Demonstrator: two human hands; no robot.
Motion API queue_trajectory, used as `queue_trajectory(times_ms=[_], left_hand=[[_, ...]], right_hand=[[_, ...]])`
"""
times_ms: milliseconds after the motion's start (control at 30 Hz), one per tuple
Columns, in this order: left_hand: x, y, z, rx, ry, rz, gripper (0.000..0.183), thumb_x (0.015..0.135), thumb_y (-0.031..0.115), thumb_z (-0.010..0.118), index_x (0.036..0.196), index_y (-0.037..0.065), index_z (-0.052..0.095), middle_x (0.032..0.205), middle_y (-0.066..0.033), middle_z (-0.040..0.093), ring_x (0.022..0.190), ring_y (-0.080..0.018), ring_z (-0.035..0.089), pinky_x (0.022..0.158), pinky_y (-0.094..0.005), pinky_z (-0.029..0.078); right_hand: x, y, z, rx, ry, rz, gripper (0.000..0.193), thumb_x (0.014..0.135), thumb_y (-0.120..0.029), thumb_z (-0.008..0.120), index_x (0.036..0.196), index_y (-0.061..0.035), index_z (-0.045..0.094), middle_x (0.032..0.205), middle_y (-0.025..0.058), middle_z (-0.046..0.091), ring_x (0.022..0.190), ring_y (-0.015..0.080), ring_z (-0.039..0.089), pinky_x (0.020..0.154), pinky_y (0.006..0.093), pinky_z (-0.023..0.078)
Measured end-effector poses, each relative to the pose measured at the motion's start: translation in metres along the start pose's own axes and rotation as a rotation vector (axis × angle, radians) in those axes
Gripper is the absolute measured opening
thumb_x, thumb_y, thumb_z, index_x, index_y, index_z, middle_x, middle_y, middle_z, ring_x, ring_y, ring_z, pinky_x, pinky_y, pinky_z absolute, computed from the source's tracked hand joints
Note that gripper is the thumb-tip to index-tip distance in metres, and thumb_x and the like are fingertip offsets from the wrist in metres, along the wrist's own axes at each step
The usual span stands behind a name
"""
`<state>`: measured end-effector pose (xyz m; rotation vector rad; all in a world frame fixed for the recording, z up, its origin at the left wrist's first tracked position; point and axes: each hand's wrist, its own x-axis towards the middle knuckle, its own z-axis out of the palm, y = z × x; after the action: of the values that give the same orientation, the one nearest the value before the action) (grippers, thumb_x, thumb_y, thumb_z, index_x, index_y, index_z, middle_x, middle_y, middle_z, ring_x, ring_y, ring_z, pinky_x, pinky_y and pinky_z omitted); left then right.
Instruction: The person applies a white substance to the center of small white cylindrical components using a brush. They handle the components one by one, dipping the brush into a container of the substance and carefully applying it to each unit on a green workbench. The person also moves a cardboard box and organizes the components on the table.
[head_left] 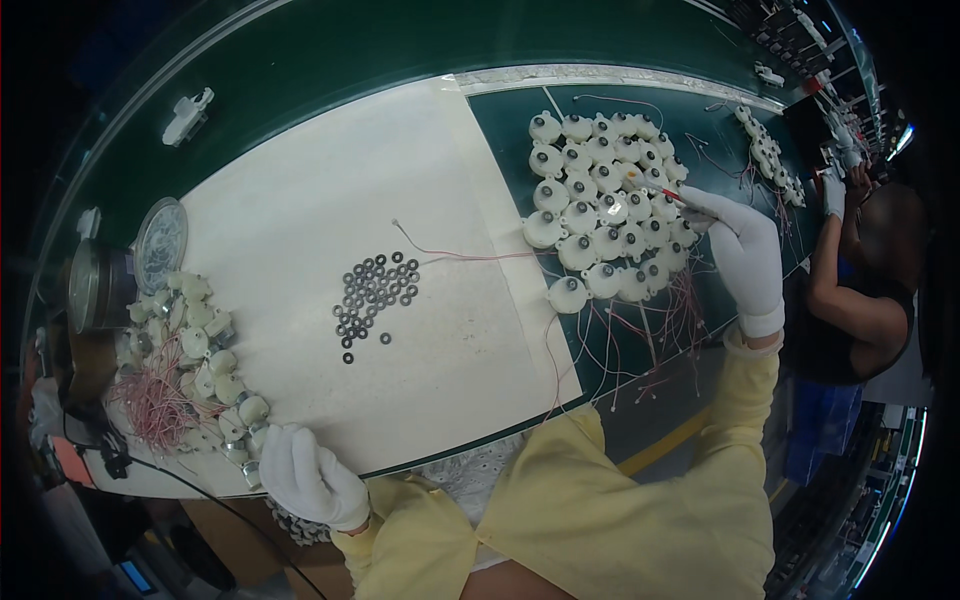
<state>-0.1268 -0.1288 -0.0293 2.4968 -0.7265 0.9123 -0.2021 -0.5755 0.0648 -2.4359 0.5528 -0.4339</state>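
Note:
My right hand (745, 245), in a white glove, pinches a small brush (670, 192) with a slim red handle. Its pale tip lies over the block of round off-white motors (577, 252), which stand close together in rows with a dark ring or hub on most tops. Whether the tip touches one, I cannot tell. My left hand (308, 478), also gloved, rests at the table's near edge with its fingers curled; anything inside them is hidden. Beside it lies a loose heap of similar motors (228, 388) with pink-red wires (155, 405).
Loose dark rings (375, 285) lie on the white sheet (460, 350). A round tin (88, 285) and a clear dish (160, 245) stand at the left. More motors (765, 150) lie far right, near another person (860, 270). Wires (650, 350) hang over the near edge.

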Motion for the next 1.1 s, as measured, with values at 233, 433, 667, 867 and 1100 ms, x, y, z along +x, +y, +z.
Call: queue_trajectory(times_ms=[233, 433, 667, 867, 1100], left_hand=[[-0.0016, -0.001, -0.0004, 0.001, -0.005, -0.001, 0.029, 0.082, -0.004, 0.053, 0.109, 0.001, 0.061, 0.107, -0.0141, 0.063, 0.101, -0.0366, 0.059, 0.088, -0.0454, 0.046], [-0.0002, 0.0002, 0.0003, -0.007, 0.002, -0.003, 0.029, 0.082, -0.004, 0.052, 0.109, 0.0, 0.061, 0.107, -0.0141, 0.063, 0.102, -0.0367, 0.059, 0.088, -0.0454, 0.046], [-0.0019, -0.0009, -0.0003, -0.022, -0.004, -0.008, 0.028, 0.084, -0.003, 0.052, 0.11, -0.001, 0.062, 0.109, -0.0154, 0.063, 0.104, -0.0371, 0.059, 0.091, -0.0455, 0.046], [-0.0038, -0.0021, -0.0015, -0.017, -0.015, -0.01, 0.027, 0.086, -0.002, 0.053, 0.112, -0.002, 0.062, 0.11, -0.0161, 0.064, 0.107, -0.0373, 0.059, 0.093, -0.0458, 0.046], [0.0012, -0.0009, -0.0005, -0.004, 0.002, 0.018, 0.029, 0.082, -0.004, 0.053, 0.109, 0.0, 0.061, 0.106, -0.0141, 0.062, 0.101, -0.0369, 0.059, 0.088, -0.0457, 0.046]], right_hand=[[-0.0014, -0.0036, -0.0061, 0.069, 0.039, -0.014, 0.041, 0.08, 0.008, 0.042, 0.111, 0.0012, 0.069, 0.094, 0.0157, 0.072, 0.087, 0.0191, 0.07, 0.081, 0.0271, 0.053], [0.0017, -0.0075, 0.0, -0.062, 0.005, -0.063, 0.041, 0.08, 0.009, 0.042, 0.11, 0.0012, 0.069, 0.093, 0.0158, 0.072, 0.087, 0.0202, 0.071, 0.081, 0.0284, 0.053], [-0.0057, -0.007, -0.0053, -0.017, 0.01, -0.029, 0.042, 0.08, 0.01, 0.041, 0.111, 0.0021, 0.069, 0.093, 0.0164, 0.072, 0.088, 0.02, 0.071, 0.082, 0.0281, 0.054], [-0.0014, -0.0025, -0.0035, 0.011, 0.054, -0.057, 0.042, 0.08, 0.01, 0.041, 0.111, 0.0024, 0.068, 0.095, 0.0162, 0.072, 0.089, 0.0201, 0.071, 0.082, 0.028, 0.053], [-0.0023, -0.0026, -0.0033, -0.013, 0.01, -0.038, 0.042, 0.079, 0.009, 0.042, 0.111, 0.0021, 0.069, 0.094, 0.0157, 0.072, 0.087, 0.0193, 0.07, 0.082, 0.0279, 0.053]])
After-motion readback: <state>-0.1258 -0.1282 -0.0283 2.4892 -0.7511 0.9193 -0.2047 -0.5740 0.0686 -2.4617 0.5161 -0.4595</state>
